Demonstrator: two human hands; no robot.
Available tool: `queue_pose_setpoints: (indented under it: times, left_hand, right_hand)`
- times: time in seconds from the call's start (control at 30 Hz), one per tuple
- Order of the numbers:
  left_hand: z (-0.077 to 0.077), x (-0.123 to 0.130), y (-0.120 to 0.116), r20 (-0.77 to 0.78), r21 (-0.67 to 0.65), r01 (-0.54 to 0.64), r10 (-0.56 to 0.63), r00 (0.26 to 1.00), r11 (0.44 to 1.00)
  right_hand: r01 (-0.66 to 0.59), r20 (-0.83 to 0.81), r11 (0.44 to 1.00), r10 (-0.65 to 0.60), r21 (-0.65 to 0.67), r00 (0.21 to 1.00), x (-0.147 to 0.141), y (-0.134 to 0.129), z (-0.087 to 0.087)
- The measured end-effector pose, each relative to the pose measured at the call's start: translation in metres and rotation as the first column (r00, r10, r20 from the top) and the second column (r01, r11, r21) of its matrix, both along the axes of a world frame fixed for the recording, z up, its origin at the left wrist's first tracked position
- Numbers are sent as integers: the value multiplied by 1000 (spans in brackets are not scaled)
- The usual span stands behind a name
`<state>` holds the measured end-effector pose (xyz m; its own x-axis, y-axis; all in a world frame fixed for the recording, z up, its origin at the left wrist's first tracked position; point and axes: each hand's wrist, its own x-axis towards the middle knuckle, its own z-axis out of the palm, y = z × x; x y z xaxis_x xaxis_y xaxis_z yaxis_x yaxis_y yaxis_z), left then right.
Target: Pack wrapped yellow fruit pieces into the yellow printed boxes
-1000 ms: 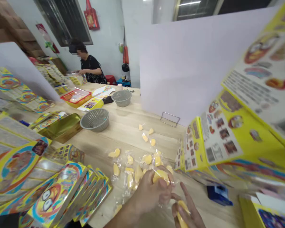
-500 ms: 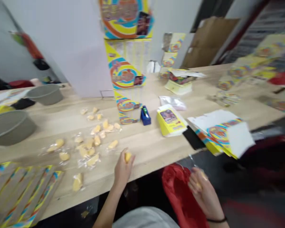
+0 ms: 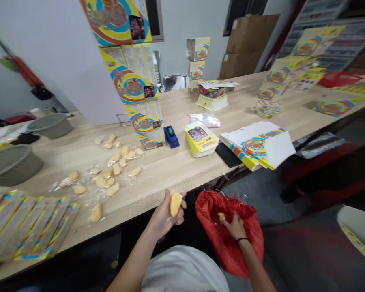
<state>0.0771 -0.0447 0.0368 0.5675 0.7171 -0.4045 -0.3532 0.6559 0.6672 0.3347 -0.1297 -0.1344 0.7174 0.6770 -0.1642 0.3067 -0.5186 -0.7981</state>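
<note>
My left hand [image 3: 162, 219] is closed around a yellow oval piece [image 3: 175, 205] in clear film, held up just off the table's front edge. Down inside the open red plastic bag [image 3: 240, 259] reaches my right hand [image 3: 236, 228], a yellow piece [image 3: 221, 216] at its fingertips; the bag wall and the hand partly hide what else is in there. Several more film-wrapped yellow pieces [image 3: 108, 181] lie scattered on the table, left of my left hand.
Flat printed cartons [image 3: 27, 227] lie at the left, with grey basins [image 3: 12, 164] behind. Stacked boxes [image 3: 134, 85] stand beside a blue tape dispenser [image 3: 171, 137]. A pile of yellow cards [image 3: 200, 138], a black flat object [image 3: 228, 155] and folded cartons [image 3: 257, 144] sit along the front edge.
My right hand has moved left and down from beside the red bag into it. My left hand has shifted slightly right, still holding its yellow piece. The view has turned right.
</note>
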Motion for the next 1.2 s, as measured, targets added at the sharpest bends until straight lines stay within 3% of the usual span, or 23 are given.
queue_pose_setpoints:
  times: [0.1, 0.2, 0.23, 0.33, 0.4, 0.5, 0.57, 0.6, 0.73, 0.8, 0.9, 0.97, 1.1, 1.2]
  left_hand:
    - [11, -1, -12, 66, -36, 23, -21, 998, 999]
    - [17, 4, -21, -35, 126, -42, 47, 998, 991]
    - [18, 7, -24, -101, 215, -75, 99, 990, 974]
    - [12, 14, -30, -309, 520, -102, 298, 903, 848]
    - [6, 11, -31, -388, 622, -51, 364, 847, 782]
    - [-2, -13, -24, -427, 585, -45, 355, 832, 810]
    - [-7, -39, -10, -482, 570, -66, 398, 780, 819]
    - [-10, -54, 1, -558, 594, -37, 445, 700, 804]
    - [-29, -99, 70, -782, 624, 221, 598, 179, 750]
    - [-42, -107, 110, -791, 602, 230, 611, 40, 764]
    - [-62, -105, 155, -808, 565, 195, 585, -67, 802]
    - [-72, -104, 168, -811, 553, 194, 577, -99, 811]
    - [-77, -119, 162, -800, 575, 228, 598, -40, 785]
    - [-73, -133, 139, -779, 616, 234, 625, 41, 752]
  right_hand:
    - [-53, -48, 998, 55, 30, 997, -1, 13, 13]
    - [-239, -151, 959, 261, 152, 953, -30, 25, 52]
    - [-313, -212, 924, 359, 220, 909, -46, 28, 68]
    - [-437, -424, 756, 642, 487, 639, -101, 31, 111]
    - [-466, -453, 725, 684, 507, 572, -129, 34, 131]
    - [-540, -526, 727, 684, 424, 506, -149, 45, 146]
    - [-525, -615, 727, 672, 442, 412, -152, 55, 151]
    - [-481, -655, 741, 656, 468, 374, -153, 61, 152]
    - [-314, -753, 816, 573, 486, 323, -165, 81, 153]
    - [-295, -781, 844, 530, 448, 331, -177, 88, 152]
    - [-258, -817, 880, 468, 398, 337, -193, 90, 151]
    - [-221, -835, 903, 427, 369, 347, -198, 88, 150]
    - [-190, -853, 929, 367, 317, 372, -194, 91, 141]
    - [-192, -843, 934, 355, 301, 405, -185, 117, 130]
